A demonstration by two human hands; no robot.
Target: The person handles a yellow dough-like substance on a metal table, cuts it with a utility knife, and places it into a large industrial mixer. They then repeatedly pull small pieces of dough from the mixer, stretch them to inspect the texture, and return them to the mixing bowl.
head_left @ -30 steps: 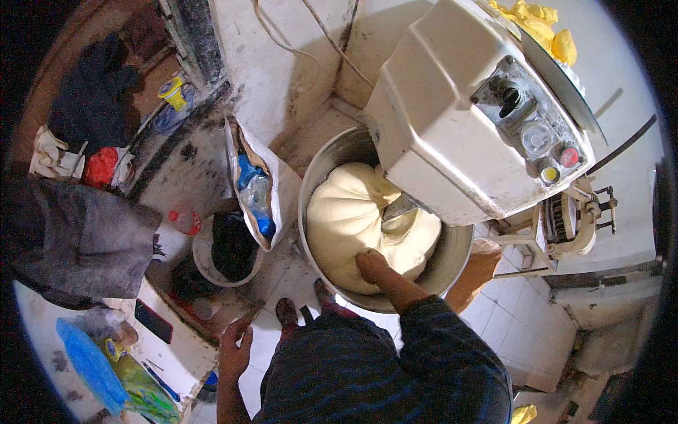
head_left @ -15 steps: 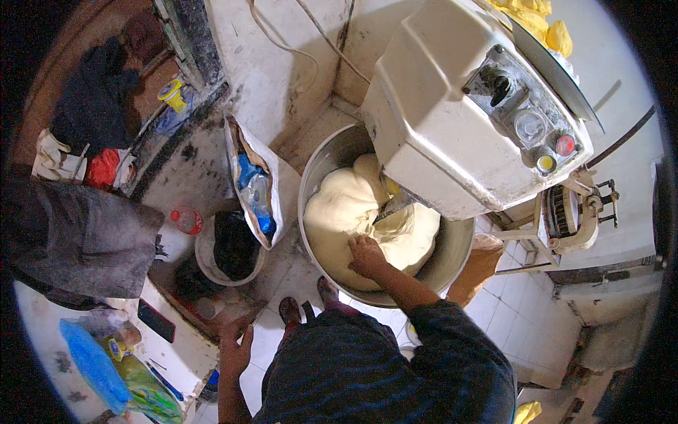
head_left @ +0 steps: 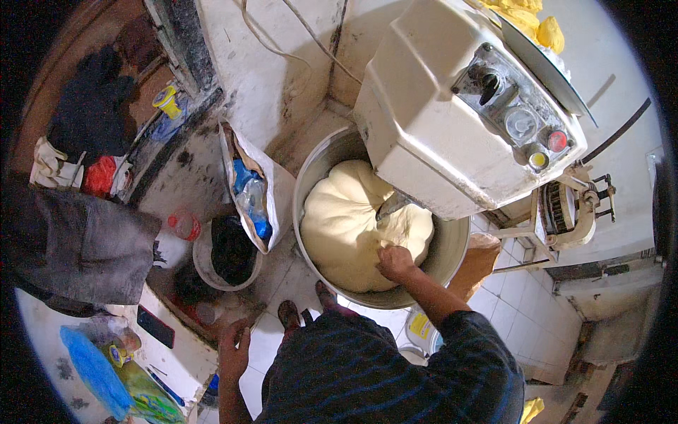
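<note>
**Your right hand at the dough, your left hand empty**

You have your right hand [head_left: 397, 263] on the lower right part of the pale dough [head_left: 339, 219], just right of the frame's centre. Its fingers are curled in against the surface; you cannot tell from this view whether they pinch a piece of dough or only press on it. Your left hand [head_left: 234, 346] hangs at the lower left of centre, released, with its fingers loosely bent and nothing seen in it.

The dough sits in the round metal bowl [head_left: 455, 244], a single large mass with folds running in toward the metal mixing tool [head_left: 393, 205]. Above it, the cream mixer head [head_left: 417, 106] covers the bowl's upper right. Its panel carries a black knob [head_left: 489, 88], a round clear dial [head_left: 520, 124] and 2 buttons, 1 red [head_left: 557, 140] and 1 yellow [head_left: 539, 160].

Left of the bowl you have an open white sack [head_left: 281, 201] with blue and clear plastic inside, and below it a pale bucket [head_left: 205, 263] with a black lining. At the lower left, a dark phone [head_left: 155, 326] lies on the white tabletop [head_left: 192, 351], near a blue bag [head_left: 95, 371]. A brown sheet [head_left: 474, 268] stands by the bowl's right side, and a white tub [head_left: 421, 330] with a yellow label shows beside your right forearm.
</note>
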